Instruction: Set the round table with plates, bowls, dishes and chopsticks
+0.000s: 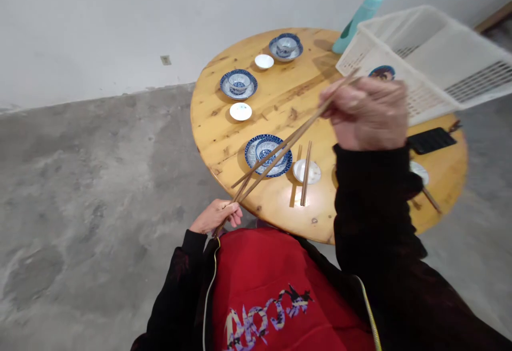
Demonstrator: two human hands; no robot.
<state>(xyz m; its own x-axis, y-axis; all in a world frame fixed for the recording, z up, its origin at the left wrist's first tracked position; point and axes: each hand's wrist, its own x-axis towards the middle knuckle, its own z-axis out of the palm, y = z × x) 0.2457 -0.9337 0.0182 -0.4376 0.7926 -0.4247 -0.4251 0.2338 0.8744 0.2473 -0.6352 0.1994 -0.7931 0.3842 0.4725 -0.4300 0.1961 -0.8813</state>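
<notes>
My right hand [366,113] is raised over the round wooden table [280,100], fingers closed on a pair of brown chopsticks [288,143] that slant down to the left over a blue patterned plate with a bowl [268,155]. My left hand [216,215] sits low at the table's near edge, fingers closed round more chopsticks [236,199]. Another pair of chopsticks [305,172] lies across a small white dish [306,171] beside that plate.
Two more blue plates with bowls [238,84] [285,47] and small white dishes [240,111] [264,61] stand further back. A white plastic basket [432,57], a teal bottle [360,17] and a black phone [432,140] are on the right. Grey concrete floor lies to the left.
</notes>
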